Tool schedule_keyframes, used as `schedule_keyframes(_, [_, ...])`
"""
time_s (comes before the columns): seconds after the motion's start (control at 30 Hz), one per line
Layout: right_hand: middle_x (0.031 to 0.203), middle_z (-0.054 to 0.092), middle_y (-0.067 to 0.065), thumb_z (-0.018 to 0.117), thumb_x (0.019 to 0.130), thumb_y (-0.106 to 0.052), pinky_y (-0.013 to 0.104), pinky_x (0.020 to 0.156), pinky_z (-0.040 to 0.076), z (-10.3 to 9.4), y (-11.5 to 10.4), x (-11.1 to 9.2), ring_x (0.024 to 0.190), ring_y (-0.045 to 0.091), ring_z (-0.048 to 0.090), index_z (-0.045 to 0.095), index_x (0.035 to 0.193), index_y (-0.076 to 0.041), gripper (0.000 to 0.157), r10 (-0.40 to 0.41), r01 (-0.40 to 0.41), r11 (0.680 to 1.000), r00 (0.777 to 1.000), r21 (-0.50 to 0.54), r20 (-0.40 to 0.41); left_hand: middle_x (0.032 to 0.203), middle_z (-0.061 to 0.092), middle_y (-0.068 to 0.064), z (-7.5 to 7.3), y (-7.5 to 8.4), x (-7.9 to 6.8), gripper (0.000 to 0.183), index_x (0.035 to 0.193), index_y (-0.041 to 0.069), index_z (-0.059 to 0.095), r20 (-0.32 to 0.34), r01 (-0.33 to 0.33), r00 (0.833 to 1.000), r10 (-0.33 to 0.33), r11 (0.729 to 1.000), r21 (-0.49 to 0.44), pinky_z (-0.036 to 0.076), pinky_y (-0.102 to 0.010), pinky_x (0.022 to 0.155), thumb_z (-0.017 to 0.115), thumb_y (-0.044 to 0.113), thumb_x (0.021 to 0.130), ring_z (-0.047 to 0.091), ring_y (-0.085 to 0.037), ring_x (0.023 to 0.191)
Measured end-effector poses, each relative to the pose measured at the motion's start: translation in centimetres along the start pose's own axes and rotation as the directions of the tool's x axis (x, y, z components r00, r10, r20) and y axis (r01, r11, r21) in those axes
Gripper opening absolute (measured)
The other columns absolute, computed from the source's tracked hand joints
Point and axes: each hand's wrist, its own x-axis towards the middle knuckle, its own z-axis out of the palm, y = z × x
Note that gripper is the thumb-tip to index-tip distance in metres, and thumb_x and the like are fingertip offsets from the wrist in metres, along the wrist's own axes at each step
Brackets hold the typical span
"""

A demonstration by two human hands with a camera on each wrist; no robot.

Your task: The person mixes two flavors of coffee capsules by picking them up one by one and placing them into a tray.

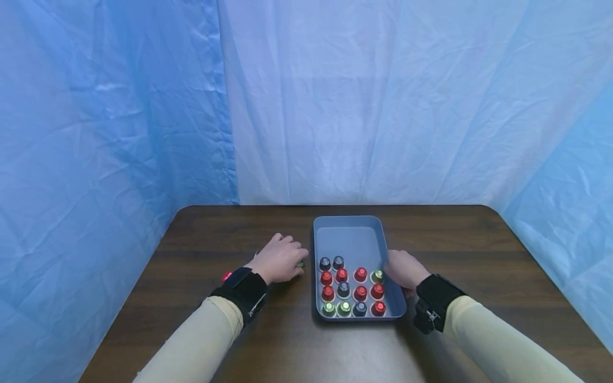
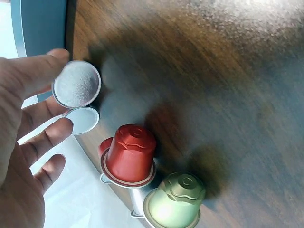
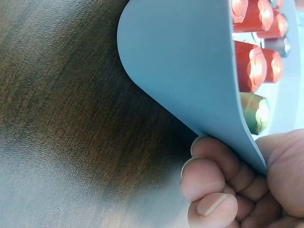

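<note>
My left hand (image 1: 281,259) is over the table, left of the grey-blue tray (image 1: 348,234). In the left wrist view its thumb and forefinger pinch a coffee capsule (image 2: 77,84), whose silver foil lid faces the camera; a bit of green shows at the fingertips in the head view. The other fingers are spread. Behind it is another foil-lidded capsule (image 2: 84,120). My right hand (image 1: 404,270) grips the tray's right wall (image 3: 190,61), thumb inside, fingers curled outside. Red (image 1: 361,274), green (image 1: 344,308) and dark capsules (image 1: 359,309) stand in rows in the tray's near part.
On the table beside the left hand stand a red capsule (image 2: 130,154) and a green capsule (image 2: 175,199), with more capsules partly hidden behind them. The dark wooden table (image 1: 268,351) runs back to blue and white sheets (image 1: 373,106).
</note>
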Motion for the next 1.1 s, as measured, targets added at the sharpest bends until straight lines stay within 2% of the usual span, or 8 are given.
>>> schedule_keyframes(0.17, [0.116, 0.063, 0.022, 0.049, 0.105, -0.011, 0.035, 0.05, 0.055, -0.02, -0.07, -0.07, 0.083, 0.031, 0.066, 0.044, 0.145, 0.003, 0.044, 0.0, 0.0, 1.0, 1.0, -0.013, -0.002, 0.122, 0.071, 0.002, 0.03, 0.14, 0.01, 0.045, 0.128, 0.023, 0.072, 0.032, 0.002, 0.999, -0.003, 0.999, 0.034, 0.041, -0.04, 0.099, 0.083, 0.038, 0.086, 0.057, -0.02, 0.112])
schedule_keyframes(0.37, [0.116, 0.063, 0.023, 0.049, 0.104, -0.01, 0.036, 0.049, 0.055, 0.08, -0.11, 0.05, 0.082, 0.03, 0.066, 0.044, 0.145, 0.003, 0.043, -0.004, 0.004, 1.0, 1.0, -0.022, -0.003, 0.119, 0.071, 0.002, -0.03, 0.2, -0.13, 0.038, 0.12, 0.024, 0.076, 0.048, -0.023, 0.999, 0.019, 0.997, 0.073, 0.043, -0.037, 0.096, 0.085, 0.032, 0.085, 0.058, -0.02, 0.108])
schedule_keyframes(0.77, [0.115, 0.063, 0.024, 0.048, 0.103, -0.009, 0.036, 0.048, 0.054, 0.09, -0.02, 0.31, 0.081, 0.031, 0.065, 0.045, 0.144, 0.005, 0.043, 0.007, -0.007, 1.0, 1.0, -0.031, 0.004, 0.106, 0.07, 0.002, 0.02, 0.03, -0.17, 0.028, 0.111, 0.021, 0.079, 0.048, -0.048, 0.998, 0.045, 0.997, 0.054, 0.049, -0.031, 0.092, 0.085, 0.026, 0.085, 0.06, -0.016, 0.097])
schedule_keyframes(0.97, [0.111, 0.062, 0.023, 0.049, 0.103, -0.009, 0.036, 0.047, 0.053, 0.19, 0.15, 0.5, 0.075, 0.03, 0.065, 0.046, 0.142, 0.005, 0.041, 0.008, -0.008, 0.999, 1.0, -0.04, 0.003, 0.111, 0.072, -0.001, 0.09, -0.09, -0.22, 0.036, 0.12, 0.018, 0.075, 0.012, -0.061, 0.998, 0.06, 0.996, 0.066, 0.052, -0.033, 0.096, 0.084, 0.024, 0.086, 0.063, -0.018, 0.101])
schedule_keyframes(1.1, [0.111, 0.062, 0.023, 0.049, 0.103, -0.009, 0.036, 0.046, 0.052, 0.18, 0.2, 0.59, 0.073, 0.029, 0.064, 0.046, 0.142, 0.005, 0.041, 0.012, -0.012, 0.999, 1.0, -0.038, 0.006, 0.119, 0.071, -0.002, 0.0, -0.13, -0.27, 0.044, 0.129, 0.016, 0.07, -0.007, -0.047, 0.999, 0.048, 0.999, 0.027, 0.051, -0.037, 0.102, 0.083, 0.025, 0.088, 0.065, -0.02, 0.11])
